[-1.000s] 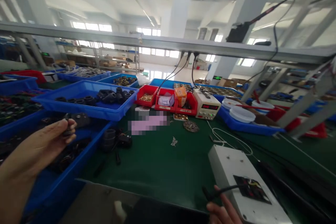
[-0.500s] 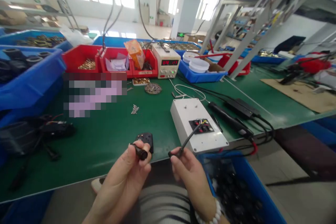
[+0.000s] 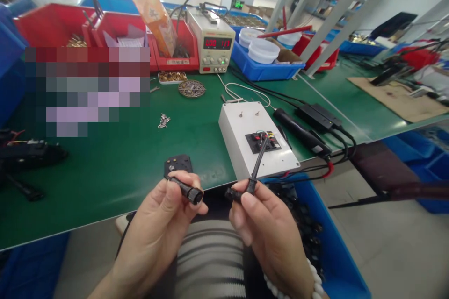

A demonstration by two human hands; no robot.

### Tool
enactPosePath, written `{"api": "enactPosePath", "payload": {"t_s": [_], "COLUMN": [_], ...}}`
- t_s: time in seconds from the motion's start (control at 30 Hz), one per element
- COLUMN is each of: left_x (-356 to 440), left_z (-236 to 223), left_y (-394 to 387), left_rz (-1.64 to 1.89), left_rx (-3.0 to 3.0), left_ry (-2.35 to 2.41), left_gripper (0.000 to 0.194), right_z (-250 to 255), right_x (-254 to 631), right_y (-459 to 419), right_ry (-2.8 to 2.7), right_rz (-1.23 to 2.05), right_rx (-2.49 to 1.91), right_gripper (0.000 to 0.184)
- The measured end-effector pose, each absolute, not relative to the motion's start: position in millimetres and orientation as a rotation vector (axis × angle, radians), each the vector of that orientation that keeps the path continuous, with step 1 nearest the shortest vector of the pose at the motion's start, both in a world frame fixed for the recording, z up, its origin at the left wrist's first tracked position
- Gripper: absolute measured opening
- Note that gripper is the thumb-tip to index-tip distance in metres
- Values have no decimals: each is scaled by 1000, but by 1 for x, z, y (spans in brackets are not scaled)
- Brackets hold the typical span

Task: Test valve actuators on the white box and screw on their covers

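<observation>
My left hand (image 3: pixel 159 224) is closed on a small black cylindrical connector (image 3: pixel 187 191), its open end pointing right. My right hand (image 3: pixel 270 229) pinches a black plug (image 3: pixel 235 194) on the end of a black cable (image 3: pixel 258 161) that runs up to the terminal panel of a white box (image 3: pixel 245 149) on the green table. The two black ends face each other a short gap apart, just past the table's near edge. A small black flat part (image 3: pixel 178 165) lies on the table beyond my left fingers.
A beige power supply (image 3: pixel 212 42) with a red display stands at the back, beside red bins (image 3: pixel 49 25). A blue tray (image 3: pixel 257 69) holds white lidded tubs. A black probe and cables (image 3: pixel 305 133) lie right of the white box. A blue bin (image 3: pixel 333 252) of black parts sits below the table edge.
My view dropped from the far bins to the near table edge. My left hand came from the blue bin at the left to the middle, and both hands now hold their black ends closer together.
</observation>
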State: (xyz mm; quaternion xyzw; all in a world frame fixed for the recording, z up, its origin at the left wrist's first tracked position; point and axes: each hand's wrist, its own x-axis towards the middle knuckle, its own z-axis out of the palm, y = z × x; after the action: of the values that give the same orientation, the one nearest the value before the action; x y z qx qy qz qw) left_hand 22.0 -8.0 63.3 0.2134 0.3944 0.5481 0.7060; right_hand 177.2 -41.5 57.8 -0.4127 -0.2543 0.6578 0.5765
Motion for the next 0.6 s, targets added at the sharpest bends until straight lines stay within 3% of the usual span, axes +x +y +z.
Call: {"api": "enactPosePath", "payload": {"t_s": [0.6], "left_x": [38], "left_z": [37], "left_y": [-7], "left_rz": [1180], "left_rx": [830], "left_ry": [1096], "left_gripper": [40], "right_z": [44], "right_x": [175], "right_y": [-41], "right_ry": [-683], "right_rz": [1531], "right_rx": [-963], "right_gripper": [21]}}
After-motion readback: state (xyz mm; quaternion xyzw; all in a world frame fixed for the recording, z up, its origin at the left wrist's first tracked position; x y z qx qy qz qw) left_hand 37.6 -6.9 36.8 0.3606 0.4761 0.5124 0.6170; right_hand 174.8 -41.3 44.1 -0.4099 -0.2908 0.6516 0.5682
